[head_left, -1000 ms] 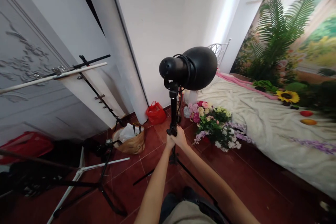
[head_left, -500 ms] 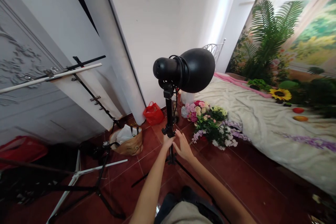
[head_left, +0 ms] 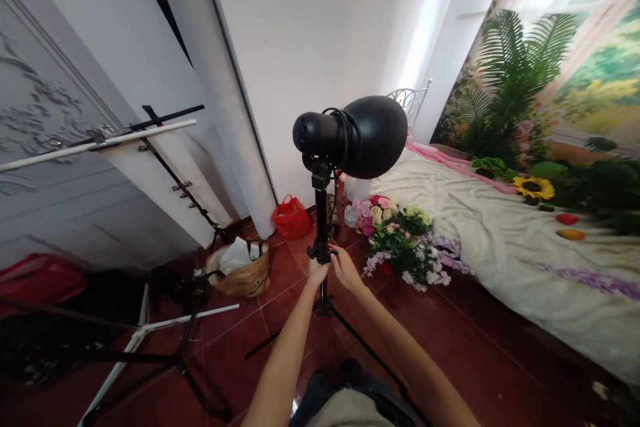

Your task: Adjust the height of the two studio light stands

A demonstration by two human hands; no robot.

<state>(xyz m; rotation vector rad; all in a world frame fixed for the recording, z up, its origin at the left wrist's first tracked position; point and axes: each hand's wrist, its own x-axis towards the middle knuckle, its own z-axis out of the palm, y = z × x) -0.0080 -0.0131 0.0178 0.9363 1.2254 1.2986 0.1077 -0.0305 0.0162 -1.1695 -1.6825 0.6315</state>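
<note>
A black studio lamp (head_left: 375, 137) with a wide shade sits atop a black light stand (head_left: 323, 213), its cord looped round the neck. My left hand (head_left: 318, 272) is closed round the stand's pole just below the collar (head_left: 320, 252). On the right side of that collar, my right hand (head_left: 346, 271) has its fingers drawn together at a small black knob (head_left: 333, 251). The fingertips partly hide the knob. Below my hands the stand's legs spread over the red tiled floor (head_left: 285, 280).
To the right, artificial flowers (head_left: 395, 233) lie beside a bed with a cream blanket (head_left: 480, 220). A red bag (head_left: 292, 217) and a tan bag (head_left: 250, 273) stand on the floor. Farther left are a backdrop stand with clips (head_left: 167, 160) and a white stand leg (head_left: 210, 312).
My right hand has gone from spread fingers beside the pole to fingers closed at the collar's knob. My left hand stays on the pole. The view has shifted slightly.
</note>
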